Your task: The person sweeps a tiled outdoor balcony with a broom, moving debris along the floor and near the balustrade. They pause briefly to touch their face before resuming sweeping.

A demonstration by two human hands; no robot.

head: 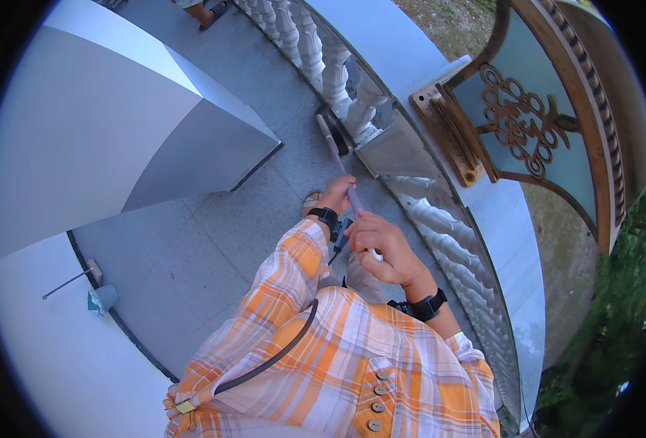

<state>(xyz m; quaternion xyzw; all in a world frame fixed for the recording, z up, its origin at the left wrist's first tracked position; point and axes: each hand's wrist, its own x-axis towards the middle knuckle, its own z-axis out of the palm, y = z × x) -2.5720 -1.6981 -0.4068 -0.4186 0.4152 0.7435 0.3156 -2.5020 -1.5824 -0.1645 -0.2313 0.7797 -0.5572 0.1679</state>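
Note:
Both of my hands are wrapped around the pale purple handle (334, 149) of a long-handled broom or mop. My left hand (340, 192) grips it lower down, nearer the head. Higher up, at the end close to my body, my right hand (380, 243) is closed around it, and a white tip shows by the palm. The tool's dark head (338, 128) rests on the grey tiled floor (213, 241), right against the foot of the white balustrade (362, 112). Its bristles or pad cannot be made out clearly. Each wrist wears a black strap.
A large white pillar (208, 142) with a sharp corner stands on the left. By the left wall are a light blue bucket (109, 296) and a long-handled dustpan or similar tool (94, 271). A big metal-framed lantern (525, 120) rises at right. Another person's foot (213, 15) shows at the top.

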